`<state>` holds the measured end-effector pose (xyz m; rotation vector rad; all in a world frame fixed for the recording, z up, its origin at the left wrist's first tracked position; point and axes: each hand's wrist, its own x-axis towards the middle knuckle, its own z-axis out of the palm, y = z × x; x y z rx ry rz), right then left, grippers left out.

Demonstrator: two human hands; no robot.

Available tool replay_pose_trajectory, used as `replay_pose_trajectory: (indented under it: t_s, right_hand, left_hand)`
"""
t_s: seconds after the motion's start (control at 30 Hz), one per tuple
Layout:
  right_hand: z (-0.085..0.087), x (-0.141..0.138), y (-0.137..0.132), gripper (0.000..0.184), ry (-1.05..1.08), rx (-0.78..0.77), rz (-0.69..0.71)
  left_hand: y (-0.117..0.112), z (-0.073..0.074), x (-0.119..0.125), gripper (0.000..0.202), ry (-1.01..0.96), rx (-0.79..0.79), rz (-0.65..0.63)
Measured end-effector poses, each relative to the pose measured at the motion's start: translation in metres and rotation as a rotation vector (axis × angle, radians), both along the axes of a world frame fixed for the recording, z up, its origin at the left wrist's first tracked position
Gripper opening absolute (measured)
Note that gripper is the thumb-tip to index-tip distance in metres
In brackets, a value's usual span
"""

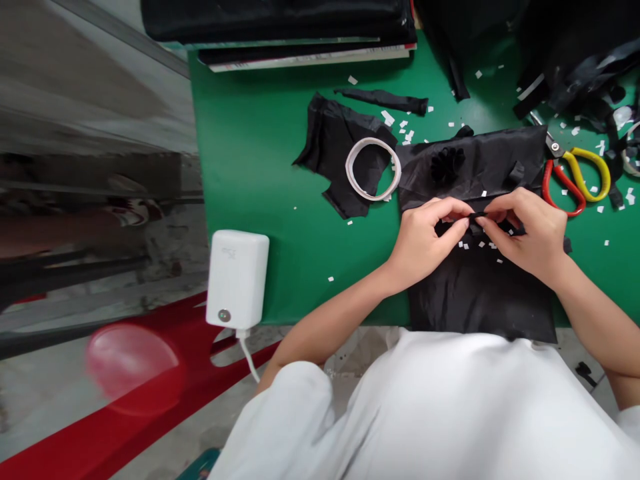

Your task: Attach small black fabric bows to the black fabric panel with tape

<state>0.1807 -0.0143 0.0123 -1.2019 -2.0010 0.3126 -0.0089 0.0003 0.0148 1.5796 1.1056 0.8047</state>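
My left hand (430, 237) and my right hand (525, 230) meet over a large black cloth (480, 293) that lies on the green table (260, 147) and hangs over its near edge. Both hands pinch a narrow black fabric strip (479, 215) between thumbs and fingertips, left hand at its left end, right hand at its right end. A black pleated fabric rosette (447, 164) rests on the cloth just beyond the hands. A small folded black piece (516, 173) lies on the cloth near the right hand.
A white tape ring (353, 175) lies on a black fabric scrap (333, 143). Red-and-yellow-handled scissors (575, 177) sit at right. A white power bank (237, 277) with cable is at the table's near left corner. Stacked black material (280, 20) lies far back; paper bits are scattered.
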Motion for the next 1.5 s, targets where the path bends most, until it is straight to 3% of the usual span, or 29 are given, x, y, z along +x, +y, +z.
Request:
replay_pose_trajectory:
  t_s: [0.4, 0.73, 1.03, 1.27, 1.5]
  right_hand:
    - [0.001, -0.001, -0.002, 0.010, -0.131, -0.004, 0.081]
    - [0.005, -0.004, 0.000, 0.018, -0.020, 0.035, 0.043]
    - [0.007, -0.004, 0.001, 0.019, -0.014, 0.060, 0.110]
    - [0.010, 0.001, 0.000, 0.015, 0.017, -0.047, 0.155]
    - [0.004, 0.001, -0.001, 0.008, -0.076, -0.019, 0.127]
  left_hand:
    - [0.001, 0.000, 0.001, 0.012, -0.006, -0.021, -0.023]
    - [-0.001, -0.003, 0.003, 0.018, -0.169, -0.098, -0.037]
    - [-0.001, -0.002, 0.003, 0.017, -0.222, -0.200, -0.037]
    - [-0.002, -0.003, 0.004, 0.006, -0.194, -0.168, -0.024]
    - [-0.003, -0.003, 0.004, 0.004, -0.128, -0.082, -0.046]
